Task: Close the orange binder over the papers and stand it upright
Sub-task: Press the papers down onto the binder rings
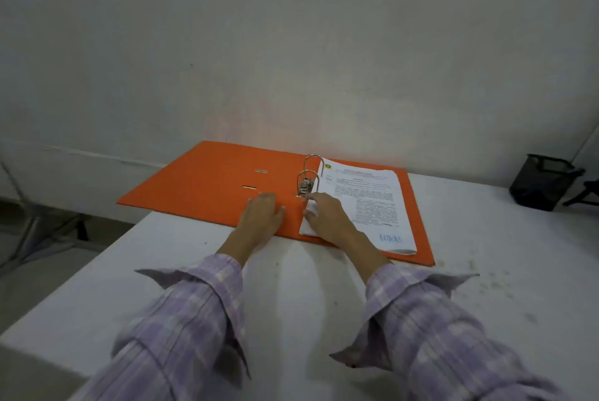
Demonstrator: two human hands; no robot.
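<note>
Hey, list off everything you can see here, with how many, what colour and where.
binder: one, orange, lying open flat at the table's far edge
ring mechanism: one, metal, on the binder beside the papers
papers: one stack, white, printed, on the binder's right half
table: one, white
mesh basket: one, black, far right on the table
wall: grey-white, behind
left hand: flat on the binder
right hand: on the papers' left edge
sleeves: two, lilac plaid

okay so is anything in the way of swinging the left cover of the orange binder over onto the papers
Only the person's own hands. The left hand lies flat on the orange binder near the spine, and the right hand rests on the papers beside the ring mechanism. Both rings look shut. Nothing else visible lies on the cover.
</note>
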